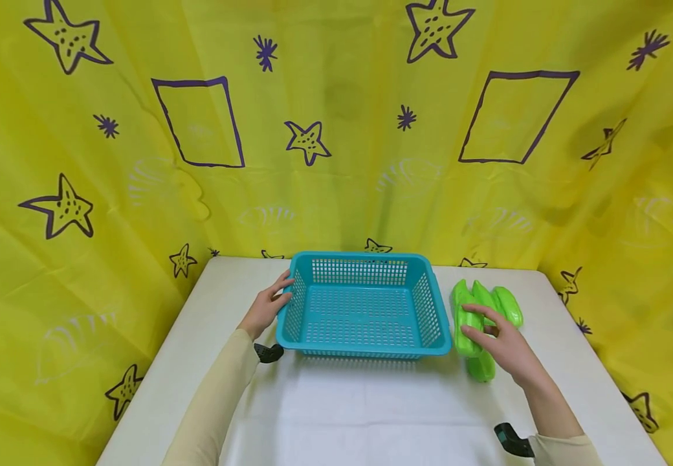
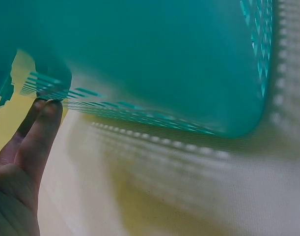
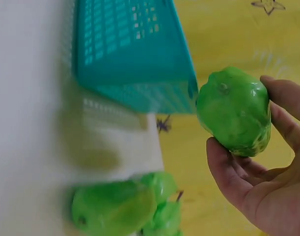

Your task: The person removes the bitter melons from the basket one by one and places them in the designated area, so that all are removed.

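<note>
My right hand (image 1: 508, 349) grips a long green fruit (image 1: 466, 333) between thumb and fingers, to the right of the teal plastic basket (image 1: 365, 351). In the right wrist view the held fruit (image 3: 233, 108) shows its rounded end and is off the table. Several similar green fruits (image 1: 508, 305) lie close by, partly hidden under the hand and the held one. At the basket's left side, my left hand (image 1: 263, 310) touches the rim. The left wrist view shows its fingers (image 2: 39, 132) nearly straight, their tips against the basket's wall. Nothing lies inside the basket.
Under everything is a white-covered table (image 1: 342, 414). A yellow curtain (image 1: 348, 194) with purple star drawings hangs along the back and both sides. Dark wrist-worn devices (image 1: 514, 440) sit by both sleeves.
</note>
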### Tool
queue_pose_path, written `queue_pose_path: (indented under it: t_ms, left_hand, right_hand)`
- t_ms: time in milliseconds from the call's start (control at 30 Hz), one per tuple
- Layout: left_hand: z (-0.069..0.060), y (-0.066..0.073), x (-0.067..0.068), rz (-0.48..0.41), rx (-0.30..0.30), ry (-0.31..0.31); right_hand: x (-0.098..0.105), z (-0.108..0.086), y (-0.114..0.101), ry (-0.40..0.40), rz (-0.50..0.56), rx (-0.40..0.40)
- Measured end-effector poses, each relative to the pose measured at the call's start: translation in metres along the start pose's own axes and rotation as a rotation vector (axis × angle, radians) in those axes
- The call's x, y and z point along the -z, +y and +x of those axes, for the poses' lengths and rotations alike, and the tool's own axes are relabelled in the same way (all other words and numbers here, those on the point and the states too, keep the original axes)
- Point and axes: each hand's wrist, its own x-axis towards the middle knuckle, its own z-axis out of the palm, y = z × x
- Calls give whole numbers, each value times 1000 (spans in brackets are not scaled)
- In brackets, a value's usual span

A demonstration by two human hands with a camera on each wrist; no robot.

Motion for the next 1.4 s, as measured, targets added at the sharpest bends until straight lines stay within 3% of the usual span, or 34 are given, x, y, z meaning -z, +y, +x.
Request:
queue_pose_path:
  t_ms: [200, 600, 867, 1400]
  left_hand:
    - [0, -3, -1, -1, 2, 1]
    - [0, 1, 1, -8, 9, 9]
    - [0, 0, 0, -19, 7, 6]
    - [-1, 0, 0, -32, -10, -1]
  right_hand:
    - [21, -6, 29, 32, -68, -53]
    - [40, -15, 66, -50, -69, -49]
    - [44, -19, 80, -121, -110, -74]
    - [40, -20, 106, -144, -140, -70]
